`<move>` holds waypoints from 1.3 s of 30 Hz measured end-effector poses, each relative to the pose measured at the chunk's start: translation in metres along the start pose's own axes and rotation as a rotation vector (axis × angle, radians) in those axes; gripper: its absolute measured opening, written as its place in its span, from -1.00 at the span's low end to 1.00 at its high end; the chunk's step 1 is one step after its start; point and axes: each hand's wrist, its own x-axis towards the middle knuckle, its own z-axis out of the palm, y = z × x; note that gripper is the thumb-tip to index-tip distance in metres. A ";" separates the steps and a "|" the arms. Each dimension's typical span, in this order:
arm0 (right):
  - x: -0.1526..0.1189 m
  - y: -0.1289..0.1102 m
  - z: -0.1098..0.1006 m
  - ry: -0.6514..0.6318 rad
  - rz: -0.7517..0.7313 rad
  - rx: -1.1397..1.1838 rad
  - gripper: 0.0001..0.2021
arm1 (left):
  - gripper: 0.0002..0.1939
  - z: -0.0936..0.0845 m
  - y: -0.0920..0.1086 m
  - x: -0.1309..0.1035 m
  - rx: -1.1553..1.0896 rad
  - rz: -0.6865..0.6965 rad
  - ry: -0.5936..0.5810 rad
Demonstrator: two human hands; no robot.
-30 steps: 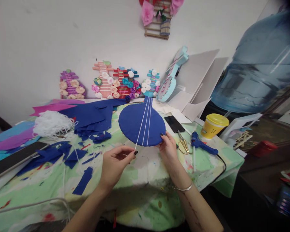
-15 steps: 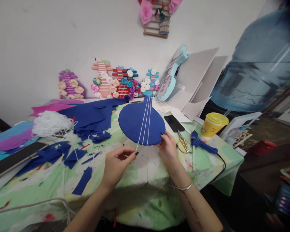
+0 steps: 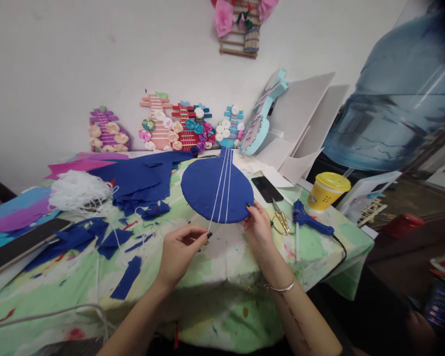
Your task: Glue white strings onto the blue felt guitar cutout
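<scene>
A blue cloth-covered toy instrument (image 3: 198, 185) with a round body and a narrow neck is tilted toward me above the table's front part. White strings (image 3: 221, 193) run down its face from the neck. My left hand (image 3: 181, 249) pinches the lower end of the leftmost string just below the round body, pulling it straight. My right hand (image 3: 258, 225) grips the body's lower right edge, with the thumb on the face and the other fingers mostly hidden beneath. The instrument's far end overlaps the decorated pieces behind it.
Gold-handled scissors (image 3: 282, 220), a black phone (image 3: 267, 189), a blue glue gun (image 3: 311, 221) and a yellow-lidded cup (image 3: 328, 190) lie to the right. White yarn (image 3: 79, 190), blue cloth (image 3: 141, 178) and scraps cover the left. Decorated instruments (image 3: 185, 126) lean along the wall.
</scene>
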 end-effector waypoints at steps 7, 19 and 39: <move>-0.001 0.000 0.000 0.010 -0.010 0.006 -0.74 | -0.89 0.004 -0.008 0.004 -0.033 -0.031 -0.013; -0.002 -0.003 -0.001 -0.025 0.019 -0.017 -0.75 | -0.90 0.010 -0.009 0.018 -0.077 -0.058 -0.019; -0.002 -0.002 -0.002 -0.108 0.064 -0.009 -0.72 | -0.90 0.004 0.004 0.030 -0.032 0.004 0.060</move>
